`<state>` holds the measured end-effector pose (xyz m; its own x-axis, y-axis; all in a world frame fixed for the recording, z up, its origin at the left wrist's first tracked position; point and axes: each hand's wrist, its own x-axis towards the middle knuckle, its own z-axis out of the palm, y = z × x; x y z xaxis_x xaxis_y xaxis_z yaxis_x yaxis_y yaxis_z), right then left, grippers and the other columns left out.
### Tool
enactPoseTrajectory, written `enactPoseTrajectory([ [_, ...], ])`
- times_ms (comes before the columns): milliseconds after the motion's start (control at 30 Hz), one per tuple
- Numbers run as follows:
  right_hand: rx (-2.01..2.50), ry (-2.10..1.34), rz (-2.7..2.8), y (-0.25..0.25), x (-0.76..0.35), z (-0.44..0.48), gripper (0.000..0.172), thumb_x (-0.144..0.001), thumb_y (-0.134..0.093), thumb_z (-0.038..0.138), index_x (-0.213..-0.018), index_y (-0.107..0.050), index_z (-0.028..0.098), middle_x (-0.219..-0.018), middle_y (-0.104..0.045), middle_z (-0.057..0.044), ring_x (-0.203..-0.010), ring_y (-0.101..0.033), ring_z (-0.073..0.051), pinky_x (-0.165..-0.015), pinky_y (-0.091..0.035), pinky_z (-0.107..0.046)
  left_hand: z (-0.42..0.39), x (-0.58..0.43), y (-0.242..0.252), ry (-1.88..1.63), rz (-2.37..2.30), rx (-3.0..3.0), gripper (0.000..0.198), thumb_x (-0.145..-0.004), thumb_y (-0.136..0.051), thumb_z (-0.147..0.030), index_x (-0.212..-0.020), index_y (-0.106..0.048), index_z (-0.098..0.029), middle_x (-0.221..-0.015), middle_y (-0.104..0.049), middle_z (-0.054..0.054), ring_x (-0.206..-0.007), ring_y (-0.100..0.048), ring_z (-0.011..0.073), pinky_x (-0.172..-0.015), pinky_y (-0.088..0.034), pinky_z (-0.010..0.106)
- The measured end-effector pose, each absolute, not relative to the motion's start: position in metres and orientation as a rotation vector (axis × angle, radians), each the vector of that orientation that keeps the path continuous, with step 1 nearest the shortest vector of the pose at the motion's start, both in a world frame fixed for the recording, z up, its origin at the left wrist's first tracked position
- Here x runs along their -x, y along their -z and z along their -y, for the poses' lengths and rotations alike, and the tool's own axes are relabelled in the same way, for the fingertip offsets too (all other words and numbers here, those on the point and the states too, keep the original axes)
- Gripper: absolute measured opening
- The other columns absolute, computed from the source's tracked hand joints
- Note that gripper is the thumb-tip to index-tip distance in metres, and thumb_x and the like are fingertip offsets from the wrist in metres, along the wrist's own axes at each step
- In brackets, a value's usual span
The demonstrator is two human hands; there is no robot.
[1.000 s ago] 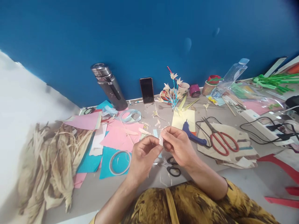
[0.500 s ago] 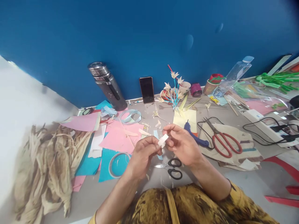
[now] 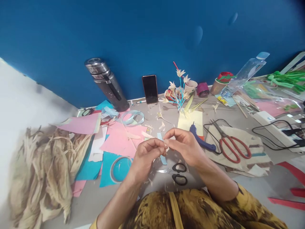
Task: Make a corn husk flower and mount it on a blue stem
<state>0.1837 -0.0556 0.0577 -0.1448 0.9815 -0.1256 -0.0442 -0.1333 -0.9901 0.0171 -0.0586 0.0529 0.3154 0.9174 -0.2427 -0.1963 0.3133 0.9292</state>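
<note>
My left hand and my right hand meet above the middle of the table, fingertips almost touching. Both are closed in a pinch around a small whitish strip, mostly covered by the fingers. Beneath the hands lies a light blue ribbon strip. Black-handled scissors rest just below them, among small pale scraps. Beyond the right hand is a blue hot glue gun. Cream flowers on blue stems stand farther back, and a loose cream flower lies nearer.
Dried husks hang over the left side. Pink paper, a tape roll and a grey flask are also left. A phone leans on the wall. Red-handled scissors lie on cloth right, by a power strip.
The fingers of my right hand have closed in toward the left fingertips. The whitish strip, plainly visible before, is now mostly covered. The view has shifted slightly.
</note>
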Motion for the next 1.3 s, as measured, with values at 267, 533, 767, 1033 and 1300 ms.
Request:
enactPoseTrajectory([
  [267, 1.174, -1.497, 1.076, -0.045, -0.178, 0.059, 0.018, -0.08, -0.071, 0.035, -0.08, -0.065, 0.018, -0.061, -0.052, 0.003, -0.055, -0.042, -0.01, -0.05, -0.031, -0.023, 0.059, -0.021, -0.055, -0.93, -0.961, -0.923, 0.004, -0.072, -0.074, -0.019, -0.07, -0.071, -0.017, -0.062, -0.066, -0.001, -0.061, -0.056, 0.0098, -0.062, -0.041, 0.021],
  [533, 1.297, -1.267, 1.241, -0.057, -0.174, 0.063, 0.016, -0.08, -0.066, 0.033, -0.079, -0.065, 0.017, -0.058, -0.049, 0.005, -0.051, -0.035, -0.008, -0.047, -0.027, -0.022, 0.06, -0.019, -0.053, -0.936, -1.049, -0.982, 0.01, -0.074, -0.074, -0.023, -0.071, -0.069, -0.015, -0.064, -0.063, 0.0, -0.063, -0.053, 0.0108, -0.063, -0.041, 0.023],
  [767, 1.326, -1.271, 1.219, -0.064, -0.17, 0.066, 0.016, -0.077, -0.064, 0.033, -0.078, -0.063, 0.017, -0.054, -0.048, 0.006, -0.046, -0.033, -0.007, -0.043, -0.025, -0.021, 0.061, -0.018, -0.05, -0.928, -1.064, -1.013, 0.011, -0.075, -0.072, -0.024, -0.071, -0.068, -0.015, -0.065, -0.063, 0.0, -0.064, -0.053, 0.0116, -0.065, -0.041, 0.024],
  [1033, 1.34, -1.263, 1.226, -0.062, -0.171, 0.065, 0.017, -0.077, -0.064, 0.034, -0.077, -0.063, 0.017, -0.054, -0.046, 0.006, -0.047, -0.034, -0.008, -0.045, -0.026, -0.021, 0.061, -0.019, -0.052, -0.926, -1.055, -0.983, 0.01, -0.074, -0.074, -0.024, -0.072, -0.069, -0.015, -0.065, -0.063, 0.0, -0.063, -0.052, 0.0112, -0.064, -0.04, 0.023],
  [1300, 1.343, -1.25, 1.218, -0.063, -0.17, 0.066, 0.016, -0.078, -0.064, 0.033, -0.076, -0.063, 0.017, -0.056, -0.05, 0.005, -0.047, -0.034, -0.007, -0.044, -0.026, -0.02, 0.061, -0.018, -0.049, -0.928, -1.072, -1.0, 0.012, -0.075, -0.073, -0.025, -0.071, -0.069, -0.015, -0.064, -0.063, 0.0, -0.063, -0.052, 0.0114, -0.064, -0.04, 0.024],
])
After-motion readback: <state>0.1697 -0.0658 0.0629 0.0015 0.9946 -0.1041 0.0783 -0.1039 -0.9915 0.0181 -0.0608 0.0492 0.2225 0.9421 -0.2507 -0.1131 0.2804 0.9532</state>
